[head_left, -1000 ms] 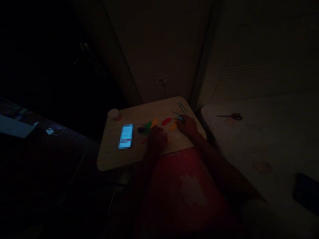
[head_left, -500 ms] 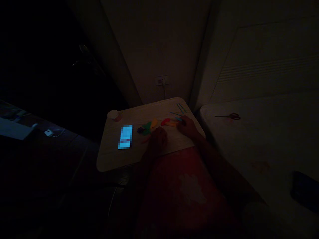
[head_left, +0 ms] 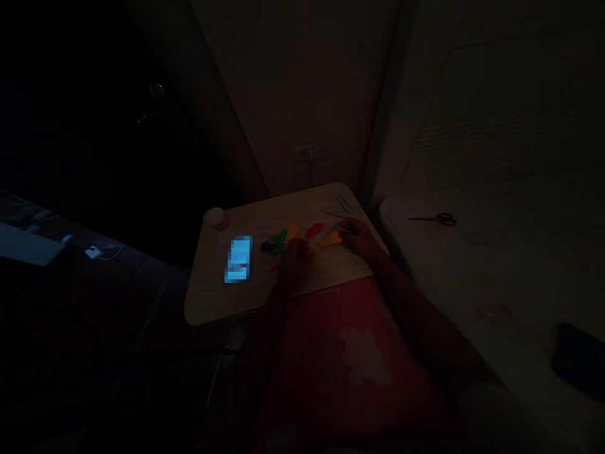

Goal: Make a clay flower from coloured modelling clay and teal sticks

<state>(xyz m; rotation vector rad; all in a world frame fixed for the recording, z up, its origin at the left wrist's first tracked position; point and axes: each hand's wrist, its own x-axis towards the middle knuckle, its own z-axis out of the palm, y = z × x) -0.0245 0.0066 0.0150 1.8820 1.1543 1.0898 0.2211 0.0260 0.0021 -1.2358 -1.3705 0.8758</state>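
Several small coloured pieces lie on a wooden tabletop (head_left: pixel 208 296) in dim light; their material is hard to make out. From left to right are a dark purple piece (head_left: pixel 266 246), a green piece (head_left: pixel 279 238), a yellow piece (head_left: pixel 292 232), a red piece (head_left: pixel 314 230) and an orange-yellow piece (head_left: pixel 331 238). My left hand (head_left: pixel 295 260) is curled just in front of the yellow piece, its grip in shadow. Pinched fingers of my right hand (head_left: pixel 358 238) hover beside the orange-yellow piece; a small pale thing shows at their tips, too dim to name.
A lit phone (head_left: pixel 239 259) lies on the tabletop's left side, with a pale cup (head_left: pixel 216 218) behind it. Thin sticks (head_left: pixel 345 203) lie at the back right corner. Scissors (head_left: pixel 439 219) rest on the pale surface to the right. A wall socket (head_left: pixel 306 151) holds a plugged cable.
My right hand's fingers have shifted, and the blue piece at their tips no longer shows clearly. More of the orange-yellow piece is visible. My left hand's fingers have lifted slightly.
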